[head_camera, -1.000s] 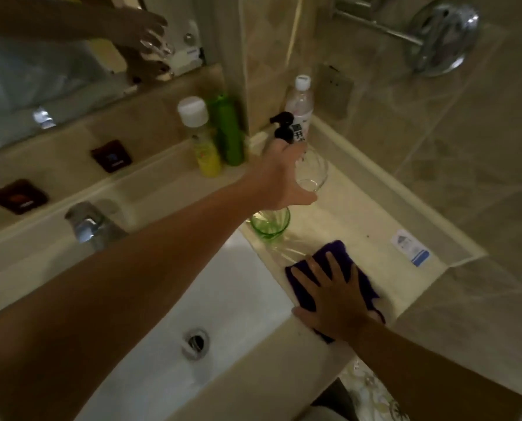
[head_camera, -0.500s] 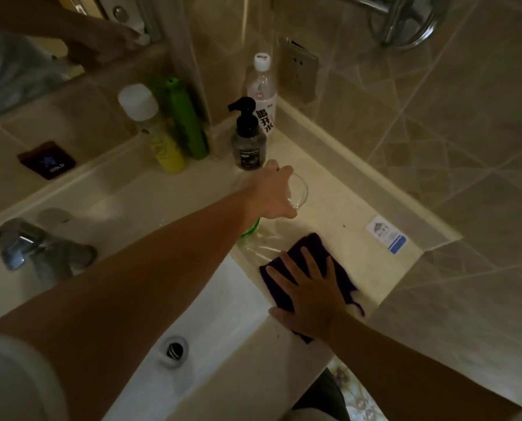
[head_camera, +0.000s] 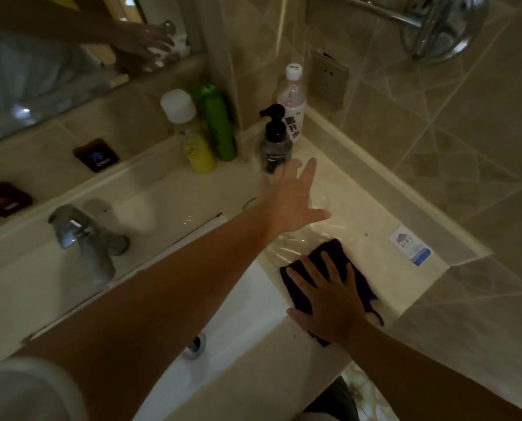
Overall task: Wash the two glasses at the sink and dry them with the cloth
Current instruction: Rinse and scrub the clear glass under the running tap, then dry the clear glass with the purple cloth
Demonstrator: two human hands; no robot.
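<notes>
My left hand [head_camera: 290, 197] hovers over the counter to the right of the sink [head_camera: 247, 302], fingers spread straight and holding nothing. A clear glass [head_camera: 320, 199] stands on the counter just beyond its thumb side, mostly hidden by the hand. Only a thin green arc of the green glass [head_camera: 249, 202] shows left of my wrist. My right hand [head_camera: 326, 294] lies flat, fingers spread, on the purple cloth [head_camera: 361, 281] at the counter's near edge.
A faucet [head_camera: 80, 235] stands at the sink's back left. Along the wall stand a yellow bottle [head_camera: 193, 138], a green bottle [head_camera: 218, 123], a dark pump bottle [head_camera: 275, 144] and a water bottle [head_camera: 291, 100]. A sticker [head_camera: 410, 246] lies on the counter at right.
My left hand has let go of the clear glass, which now stands on the counter, and has opened its fingers above it. My right hand stays pressed on the cloth.
</notes>
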